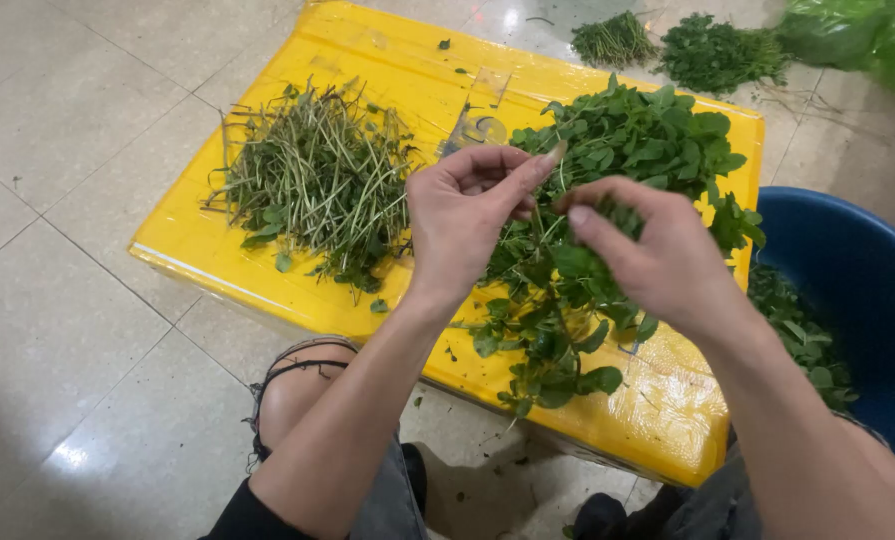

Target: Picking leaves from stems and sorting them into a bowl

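My left hand (472, 215) and my right hand (647, 250) meet above a yellow box lid (297, 300), both pinching one leafy green sprig (557, 270) that dangles between them. The left thumb and forefinger grip its top; the right fingers close around its leaves. Beneath the hands lies a heap of leafy herb sprigs (647, 135). A pile of bare stripped stems (317, 175) rests on the left part of the lid.
A blue basin (867, 290) holding picked leaves (802, 335) stands at the right. Herb bunches (717, 50) and a green plastic bag (862, 35) lie on the tiled floor behind. My knee (297, 385) is below the lid.
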